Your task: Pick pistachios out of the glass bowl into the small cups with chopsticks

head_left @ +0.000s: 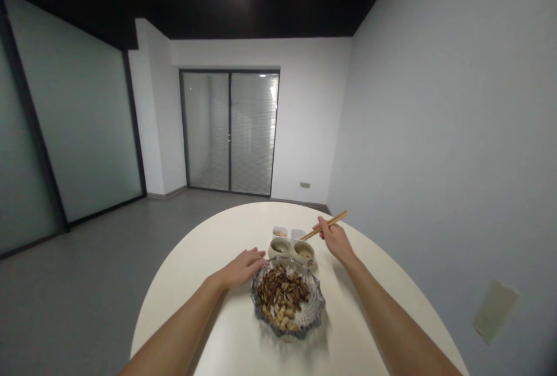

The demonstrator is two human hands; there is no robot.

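1. One round table (pixel 243 225), pale top.
2. One glass bowl (pixel 321 305), scalloped rim. Two sorts of food in it: dark seeds (pixel 282 284) and pale nuts (pixel 284 319). The pieces are too many to count.
3. Two round cream cups: left cup (pixel 274 253), right cup (pixel 299 261).
4. Two small white square dishes: left dish (pixel 279 228), right dish (pixel 298 232).
5. One pair of chopsticks (pixel 331 223), two sticks.
6. Two hands in view: left hand (pixel 243 267), right hand (pixel 335 241).
7. Two glass door panels: left panel (pixel 208 131), right panel (pixel 253 132).
8. One wall socket (pixel 305 184).
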